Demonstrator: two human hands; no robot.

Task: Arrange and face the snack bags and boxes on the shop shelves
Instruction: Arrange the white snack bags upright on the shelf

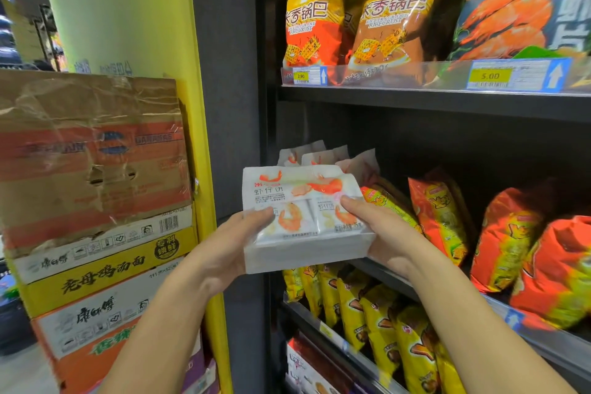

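A stack of white shrimp-cracker bags [300,201] is held in front of the middle shelf's left end. My left hand [230,246] grips its left side, thumb on top. My right hand [380,230] grips its right side, thumb on the front face. Behind the stack, more white bags of the same kind [319,153] stand at the back of the middle shelf [399,281]. Orange and yellow snack bags [444,214] fill that shelf to the right.
The top shelf [415,96] carries rice-crust bags [313,22] and a large shrimp-chip bag [518,0], with price tags [489,77] on its rail. Yellow bags [377,317] line the lower shelf. Stacked cardboard cartons [96,201] stand left of the dark shelf upright [236,105], against a yellow pillar.
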